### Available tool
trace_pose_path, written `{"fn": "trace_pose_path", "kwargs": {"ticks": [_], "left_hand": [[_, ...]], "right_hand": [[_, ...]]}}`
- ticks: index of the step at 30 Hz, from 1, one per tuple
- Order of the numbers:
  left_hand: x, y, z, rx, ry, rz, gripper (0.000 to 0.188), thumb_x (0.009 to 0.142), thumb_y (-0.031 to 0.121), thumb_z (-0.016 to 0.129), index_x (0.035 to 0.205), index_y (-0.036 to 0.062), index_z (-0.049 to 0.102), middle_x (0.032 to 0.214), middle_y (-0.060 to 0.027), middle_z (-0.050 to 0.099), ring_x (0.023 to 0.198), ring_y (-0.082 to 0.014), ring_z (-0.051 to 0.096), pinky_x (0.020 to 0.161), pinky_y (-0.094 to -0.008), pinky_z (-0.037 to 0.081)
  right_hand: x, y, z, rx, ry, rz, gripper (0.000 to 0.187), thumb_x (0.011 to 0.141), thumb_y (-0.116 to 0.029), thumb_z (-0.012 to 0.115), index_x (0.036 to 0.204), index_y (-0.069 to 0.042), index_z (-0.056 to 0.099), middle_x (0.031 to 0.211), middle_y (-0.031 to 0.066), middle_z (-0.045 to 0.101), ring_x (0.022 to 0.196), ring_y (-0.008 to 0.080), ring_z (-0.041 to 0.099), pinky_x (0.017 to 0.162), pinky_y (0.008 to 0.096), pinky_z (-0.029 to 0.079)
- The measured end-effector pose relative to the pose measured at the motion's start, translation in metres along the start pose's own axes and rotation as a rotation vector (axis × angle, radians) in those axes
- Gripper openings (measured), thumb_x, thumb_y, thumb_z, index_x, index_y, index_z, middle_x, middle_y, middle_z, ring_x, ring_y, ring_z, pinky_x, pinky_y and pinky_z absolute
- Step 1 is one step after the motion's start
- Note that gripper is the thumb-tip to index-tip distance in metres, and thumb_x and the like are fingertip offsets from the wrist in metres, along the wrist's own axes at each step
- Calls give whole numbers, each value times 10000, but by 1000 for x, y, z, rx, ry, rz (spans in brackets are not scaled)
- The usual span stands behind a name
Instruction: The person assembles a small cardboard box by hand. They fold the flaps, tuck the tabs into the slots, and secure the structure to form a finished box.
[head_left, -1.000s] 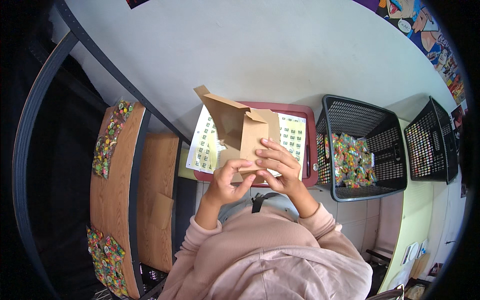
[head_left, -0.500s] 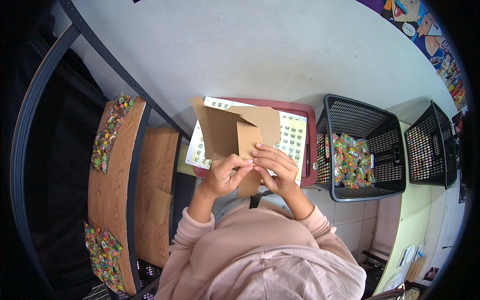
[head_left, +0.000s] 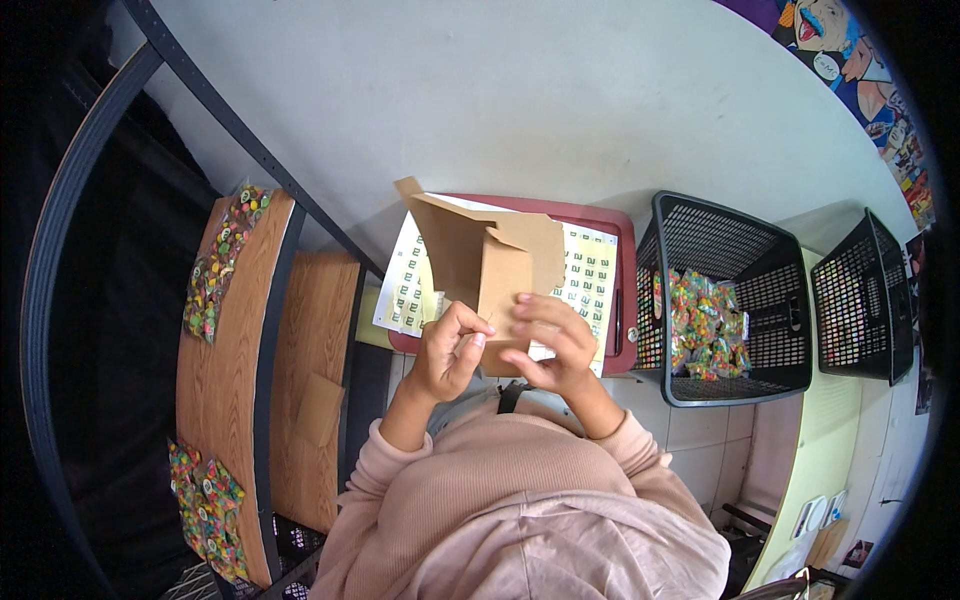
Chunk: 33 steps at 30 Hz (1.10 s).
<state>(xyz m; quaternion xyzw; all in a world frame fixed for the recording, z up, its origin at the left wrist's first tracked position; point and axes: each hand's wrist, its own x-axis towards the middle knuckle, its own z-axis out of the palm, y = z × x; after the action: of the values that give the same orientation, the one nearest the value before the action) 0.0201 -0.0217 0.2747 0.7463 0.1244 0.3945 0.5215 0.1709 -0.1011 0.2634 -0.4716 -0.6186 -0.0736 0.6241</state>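
Note:
A partly folded brown cardboard box [head_left: 505, 275] stands in front of me, its flaps up and its hollow side toward the left. My left hand [head_left: 448, 352] is closed, thumb and forefinger pinching at the box's near edge; the exact grip is partly hidden. My right hand [head_left: 555, 345] has its fingers apart, the tips at the box's near panel and the thumb held away below them. Beneath the box lie white and yellow sheets [head_left: 590, 265] with rows of small dark print, on a dark red tray [head_left: 624, 300].
Right of the tray, a black mesh crate [head_left: 735, 395] holds several bags of colourful candy [head_left: 700, 310]; another black crate [head_left: 862, 300] stands beyond. At left, wooden shelves [head_left: 240, 370] bear more candy bags [head_left: 208, 510] and a flat cardboard piece [head_left: 320, 408]. A dark metal post [head_left: 215, 110] rises there.
My hands have moved apart from where they met on the box's near panel. The right fingers have spread and loosened; the lower flap has swung up toward the box.

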Motion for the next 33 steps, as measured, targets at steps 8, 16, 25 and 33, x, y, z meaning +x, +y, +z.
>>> {"fn": "trace_pose_path", "kwargs": {"ticks": [8, 16, 25, 33], "left_hand": [[-7, -4, -2, -12, -74, 170, 96, 778, 77, 406, 750, 21, 479, 607, -95, 513, 622, -196, 560, 839, -415, 425], [-21, -12, -14, 64, -161, 227, 84, 783, 81, 390, 778, 22, 450, 603, -70, 505, 566, -164, 512, 931, -446, 374], [-49, -1, -16, -188, 98, -529, 432, 800, 39, 518, 1183, -8, 323, 964, -122, 552, 870, -121, 529, 796, -259, 393], [-47, -10, -34, -460, -394, -753, 458, 838, 107, 529, 1245, -3, 353, 1084, -128, 543, 989, -130, 515, 863, -265, 394]], "right_hand": [[26, 21, -25, 223, -264, 471, 407, 703, -176, 646, 1077, -42, 556, 1113, 159, 512, 970, 302, 552, 839, 369, 473], [20, 24, -18, 151, -451, 396, 270, 706, -85, 577, 963, -18, 527, 1156, 168, 499, 1010, 291, 543, 787, 361, 492], [-7, 17, -12, 190, -470, 324, 275, 694, -95, 664, 911, -1, 524, 1043, 150, 548, 1052, 298, 522, 854, 354, 462], [-16, 10, -9, 259, -568, 275, 288, 701, -88, 669, 944, -1, 539, 973, 122, 555, 1054, 304, 526, 847, 366, 455]]}}
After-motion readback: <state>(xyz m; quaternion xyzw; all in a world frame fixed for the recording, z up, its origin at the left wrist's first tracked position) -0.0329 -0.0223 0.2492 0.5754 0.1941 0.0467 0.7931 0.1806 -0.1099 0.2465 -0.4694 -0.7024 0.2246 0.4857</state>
